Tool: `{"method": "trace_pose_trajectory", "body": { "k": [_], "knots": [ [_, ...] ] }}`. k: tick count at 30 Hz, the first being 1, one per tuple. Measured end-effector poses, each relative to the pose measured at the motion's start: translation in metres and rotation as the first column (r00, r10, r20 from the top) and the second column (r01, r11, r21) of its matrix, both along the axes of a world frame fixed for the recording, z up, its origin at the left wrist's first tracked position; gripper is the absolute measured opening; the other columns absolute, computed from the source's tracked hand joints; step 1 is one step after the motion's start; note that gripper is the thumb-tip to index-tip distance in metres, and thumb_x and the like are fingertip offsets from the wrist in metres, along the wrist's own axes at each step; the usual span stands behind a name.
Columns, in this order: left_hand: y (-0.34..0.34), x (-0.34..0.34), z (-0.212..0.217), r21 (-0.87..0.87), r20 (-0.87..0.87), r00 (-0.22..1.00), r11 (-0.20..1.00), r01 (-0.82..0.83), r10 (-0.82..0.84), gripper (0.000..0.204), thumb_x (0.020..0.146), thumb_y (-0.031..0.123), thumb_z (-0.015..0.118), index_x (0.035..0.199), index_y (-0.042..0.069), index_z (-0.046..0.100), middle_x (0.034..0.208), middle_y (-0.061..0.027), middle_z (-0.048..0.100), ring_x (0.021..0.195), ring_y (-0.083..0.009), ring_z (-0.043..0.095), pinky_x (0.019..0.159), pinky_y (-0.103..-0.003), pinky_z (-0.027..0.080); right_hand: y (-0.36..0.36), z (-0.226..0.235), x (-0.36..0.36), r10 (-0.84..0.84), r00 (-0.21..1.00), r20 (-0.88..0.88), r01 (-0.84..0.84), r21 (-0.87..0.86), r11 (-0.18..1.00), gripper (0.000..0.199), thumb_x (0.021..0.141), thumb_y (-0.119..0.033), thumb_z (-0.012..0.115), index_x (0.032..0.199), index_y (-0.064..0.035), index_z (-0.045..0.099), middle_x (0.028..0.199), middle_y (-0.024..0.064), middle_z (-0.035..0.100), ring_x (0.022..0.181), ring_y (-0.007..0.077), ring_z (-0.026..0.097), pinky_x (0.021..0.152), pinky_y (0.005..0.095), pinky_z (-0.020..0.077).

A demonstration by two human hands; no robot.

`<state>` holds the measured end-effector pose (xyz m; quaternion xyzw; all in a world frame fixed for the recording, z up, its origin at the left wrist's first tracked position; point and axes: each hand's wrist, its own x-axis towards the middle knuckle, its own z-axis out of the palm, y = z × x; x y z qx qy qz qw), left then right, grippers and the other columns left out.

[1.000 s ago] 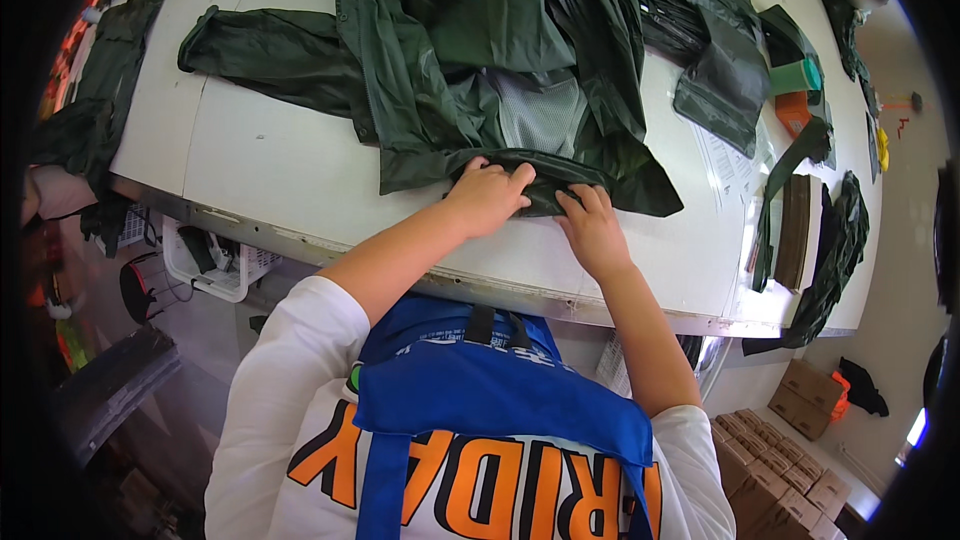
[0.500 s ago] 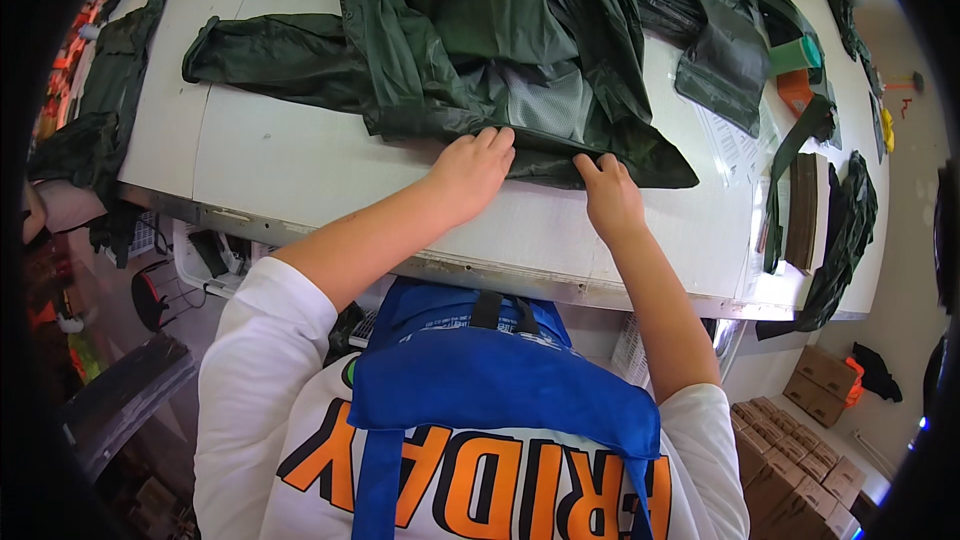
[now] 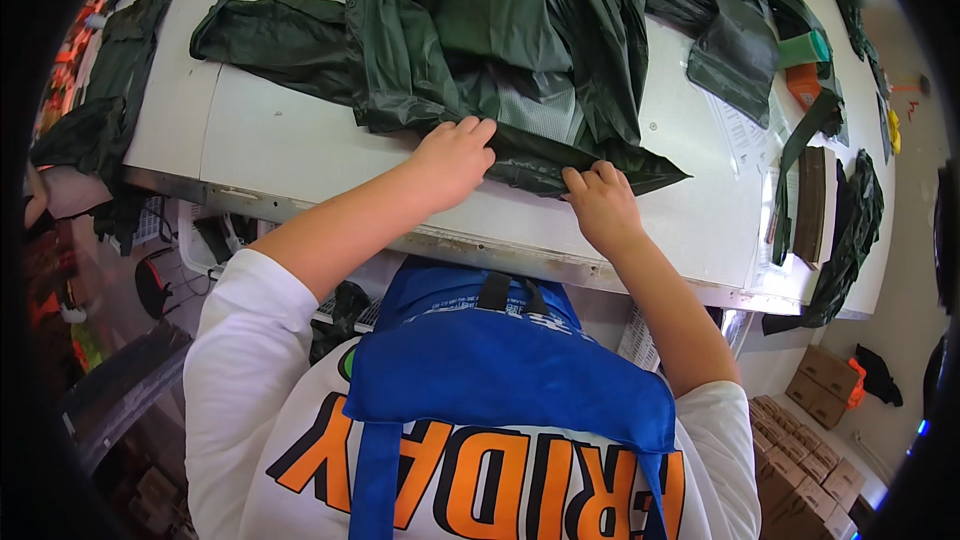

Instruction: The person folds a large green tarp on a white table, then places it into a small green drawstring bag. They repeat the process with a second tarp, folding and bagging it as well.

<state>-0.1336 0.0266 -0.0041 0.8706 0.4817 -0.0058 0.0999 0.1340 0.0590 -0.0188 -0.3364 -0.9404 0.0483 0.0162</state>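
Left of both grips I see a flat sleeve [image 3: 275,40] of the dark green garment [image 3: 480,20], whose body spreads beyond my hands. The left hand [image 3: 452,162] bends its fingers over the near hem [image 3: 535,160]; its thumb is hidden, so I cannot tell if it pinches. Compared with half a second ago, it sits further left, leaving a longer stretch of hem between my hands; I judge that edge is being drawn straighter. Just beyond that stretch shows pale mesh lining [image 3: 545,120]. The right hand [image 3: 606,210] appears to pinch the hem between thumb and fingers. Beside it, the pointed corner [image 3: 658,172] looks narrower now, probably folding over. Further right lies a dark fabric piece [image 3: 735,60], apart from my grip.
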Motion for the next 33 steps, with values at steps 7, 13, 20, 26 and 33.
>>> {"method": "trace_pose_trajectory", "body": {
  "k": [7, 13, 20, 26, 33],
  "knots": [
    [0.0, -0.011, -0.002, -0.171, 0.083, 0.983, 0.974, -0.149, 0.165, 0.014, 0.084, 0.02, 0.062, 0.092, 0.008, 0.063, 0.087, -0.0147, 0.061, 0.087, -0.0321, 0.056, 0.079, -0.04, 0.047, -0.01, -0.012, -0.001, -0.162, 0.985, -0.05, 0.165, 0.052, 0.985, 0.014, 0.08, -0.022, 0.066, 0.09, -0.0127, 0.063, 0.085, 0.0023, 0.062, 0.109, 0.0233, 0.05, 0.09, 0.0435, 0.0327],
    [-0.001, 0.057, 0.006, 0.15, -0.018, 0.99, 0.979, -0.137, 0.141, 0.016, 0.082, 0.019, 0.052, 0.088, 0.009, 0.063, 0.088, -0.008, 0.061, 0.085, -0.0261, 0.057, 0.075, -0.038, 0.04, -0.014, -0.032, -0.006, -0.194, 0.979, -0.057, 0.193, -0.017, 0.981, 0.011, 0.085, -0.02, 0.06, 0.084, -0.0095, 0.057, 0.077, 0.0053, 0.056, 0.081, 0.0259, 0.055, 0.073, 0.0363, 0.0436],
    [-0.029, 0.125, -0.037, -0.37, 0.426, 0.798, 0.887, -0.276, 0.426, 0.034, 0.085, 0.012, 0.055, 0.118, 0.01, 0.046, 0.096, -0.0162, 0.063, 0.093, -0.0356, 0.06, 0.075, -0.047, 0.045, -0.024, -0.014, 0.023, -0.4, 0.799, -0.448, 0.154, -0.491, 0.858, 0.032, 0.066, -0.002, 0.067, 0.097, -0.0025, 0.058, 0.101, 0.0125, 0.059, 0.097, 0.0353, 0.053, 0.083, 0.0387, 0.0464],
    [-0.033, 0.138, -0.042, -0.311, 0.317, 0.825, 0.873, -0.375, 0.467, 0.019, 0.081, 0.017, 0.064, 0.099, 0.012, 0.061, 0.096, -0.0098, 0.059, 0.094, -0.0314, 0.057, 0.077, -0.048, 0.044, -0.026, -0.029, 0.057, -0.381, 0.902, -0.202, 0.306, -0.324, 0.895, 0.034, 0.066, -0.005, 0.069, 0.099, -0.0096, 0.063, 0.103, 0.0079, 0.058, 0.103, 0.0306, 0.051, 0.088, 0.0418, 0.0412],
    [-0.03, 0.146, -0.039, -0.338, 0.224, 0.81, 0.823, -0.457, 0.542, 0.018, 0.078, 0.019, 0.066, 0.094, 0.012, 0.063, 0.094, -0.0056, 0.061, 0.095, -0.0298, 0.056, 0.077, -0.048, 0.042, -0.035, -0.036, 0.042, -0.428, 0.868, -0.253, 0.318, -0.378, 0.869, 0.018, 0.069, -0.009, 0.068, 0.085, -0.0115, 0.063, 0.09, 0.004, 0.059, 0.094, 0.027, 0.052, 0.081, 0.0397, 0.0386]
  ]
}}
